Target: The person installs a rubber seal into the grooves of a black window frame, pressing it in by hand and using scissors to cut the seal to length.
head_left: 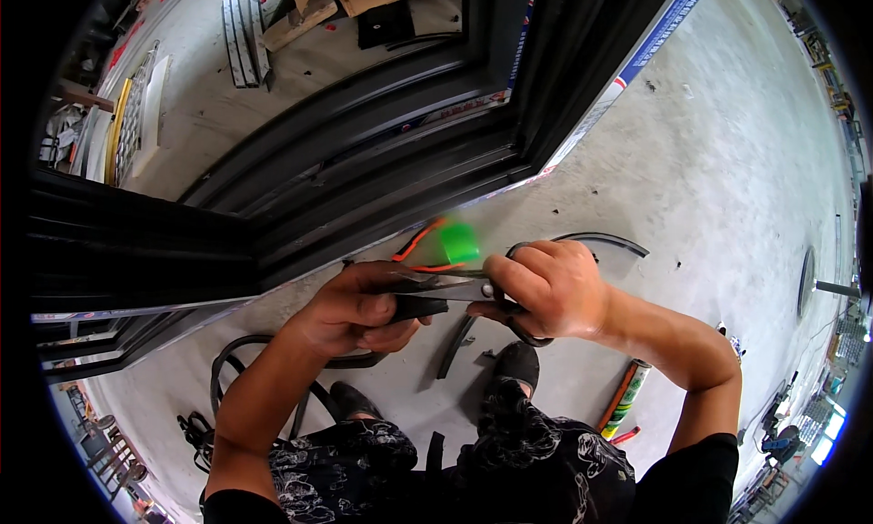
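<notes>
My right hand point(556, 292) is closed around the dark handles of a pair of scissors point(459, 290). The metal blades point left and are parted. My left hand point(346, 313) grips a short black rubber strip point(420, 307) between thumb and fingers. The strip's free end points right, just below the blades; whether they touch it I cannot tell. Just beyond the scissors are a bright green thing point(459, 244), blurred, and an orange-and-black tool handle point(418, 240), whose kind does not show.
A large black window or door frame point(391, 178) with blue-and-white edge film stands ahead. On the concrete floor point(718, 178) lie a curved black strip point(609, 242), a short black strip piece point(455, 347), loops of black strip point(223, 365) and a green-and-orange tube point(627, 397) near my feet.
</notes>
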